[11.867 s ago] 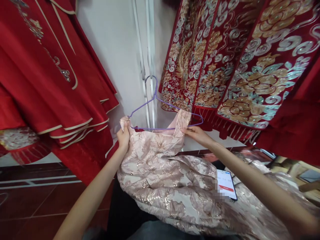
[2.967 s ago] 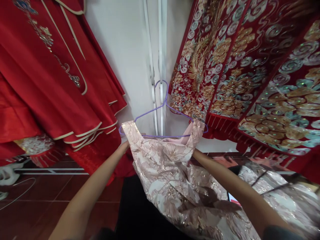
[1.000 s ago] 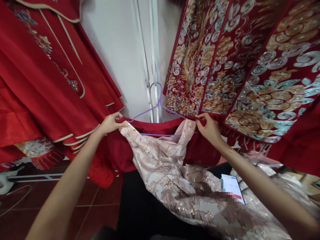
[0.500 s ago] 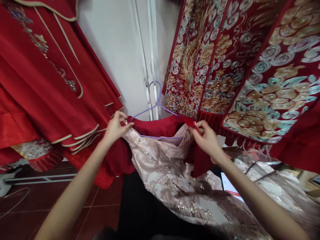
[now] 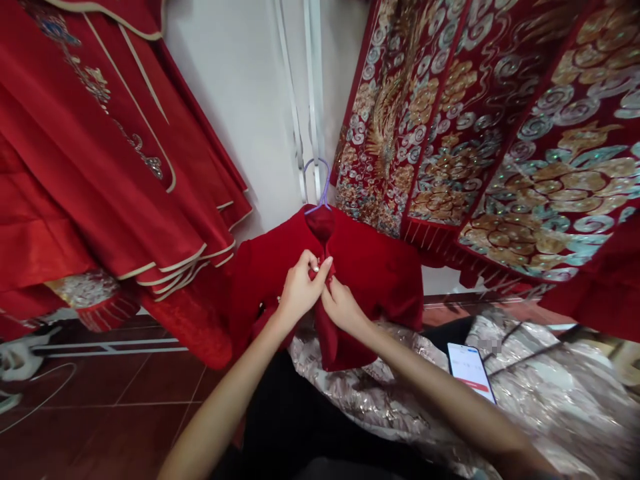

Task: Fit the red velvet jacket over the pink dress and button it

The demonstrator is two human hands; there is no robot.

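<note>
A short red jacket (image 5: 370, 260) hangs on a purple hanger (image 5: 326, 190) in the middle of the head view, its front edges drawn together. My left hand (image 5: 303, 283) pinches the front edge just below the collar. Beside it, almost touching, my right hand (image 5: 343, 305) grips the opposite edge. Small fastenings between the fingers are too hidden to make out. Under the jacket, a pale pink brocade dress (image 5: 395, 400) shows, spread over dark cloth toward the lower right.
Red garments with cream piping (image 5: 165, 220) hang at left, and an embroidered red garment (image 5: 450, 133) with fringe hangs at right. White rack poles (image 5: 314, 87) stand behind the hanger. A lit phone (image 5: 470, 370) lies on the pale brocade. A white metal bar (image 5: 115, 348) runs low at left.
My hands have come from the two shoulders to the centre front. The jacket's front panels have closed over the dress top, covering most of the hanger.
</note>
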